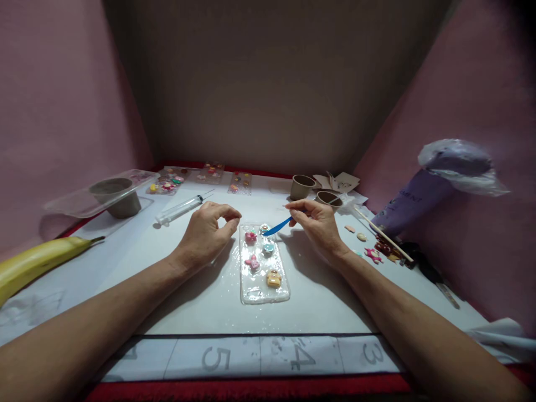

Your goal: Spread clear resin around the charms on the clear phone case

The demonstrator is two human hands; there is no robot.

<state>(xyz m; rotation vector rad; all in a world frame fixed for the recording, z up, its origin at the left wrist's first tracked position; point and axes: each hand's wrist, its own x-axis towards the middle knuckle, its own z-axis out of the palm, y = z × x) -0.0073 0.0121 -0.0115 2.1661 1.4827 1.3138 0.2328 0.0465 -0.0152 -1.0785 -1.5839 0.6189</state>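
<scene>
A clear phone case (262,290) coated in something glossy lies on the white board, with several small charms on it, among them a yellow one (273,278) and a pink one (253,262). My right hand (315,226), right of the case, pinches a blue plastic tool (278,226) whose tip reaches the charms at the case's top end. My left hand (209,231) is by the upper left corner of the case, thumb and forefinger curled together; whatever may be between them is too small to see.
A syringe (179,211) lies at the left, near a grey cup (121,201) under a clear tray and a banana (42,262). Decorated cases (240,182) and cups (302,187) stand behind. Loose charms (372,255), a wooden stick (383,234) and a purple tube (419,198) are right.
</scene>
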